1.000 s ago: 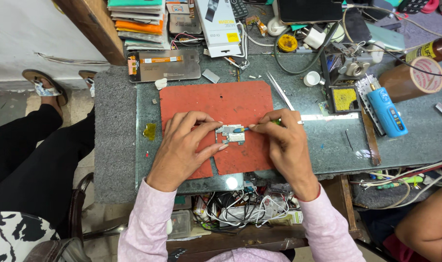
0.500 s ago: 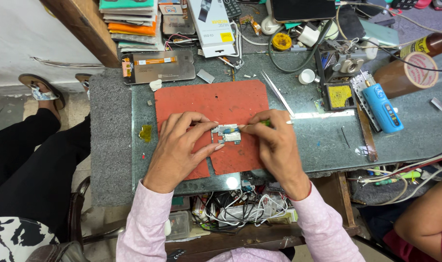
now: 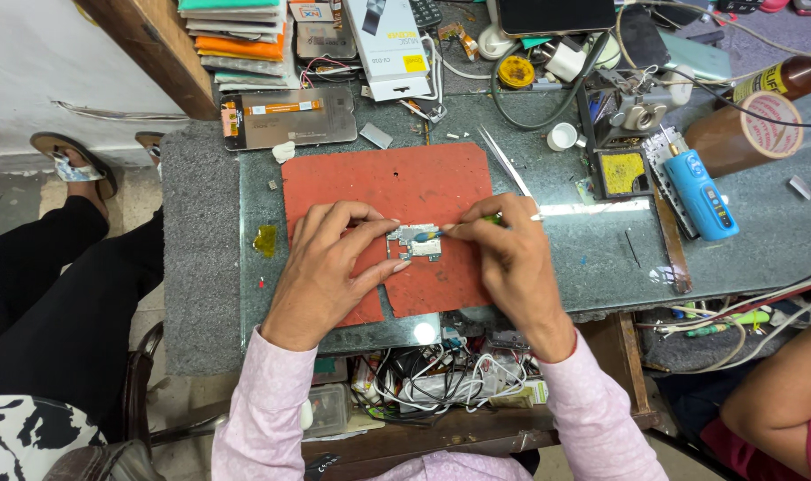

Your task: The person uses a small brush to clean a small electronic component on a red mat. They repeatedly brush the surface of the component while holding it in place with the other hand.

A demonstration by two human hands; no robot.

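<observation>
2 hands worked over a small circuit board [image 3: 414,242] near the middle of a red mat [image 3: 396,187]. Left hand [image 3: 330,263] had its fingers [image 3: 370,216] curled around the board's left edge, thumb under it, pinning it flat to the mat. Right hand [image 3: 512,258] was pinched closed on a thin green-handled tool [image 3: 463,224], tip touching the board's top. The mat lay on a glass-topped grey bench [image 3: 200,267]. Tweezers [image 3: 505,162] lay just right of the mat, a phone screen panel [image 3: 289,118] behind it, a blue device [image 3: 701,194] and tape roll [image 3: 762,125] well off right. Another person's arm [image 3: 775,401] showed bottom right, black-trousered legs [image 3: 49,303] at left.
</observation>
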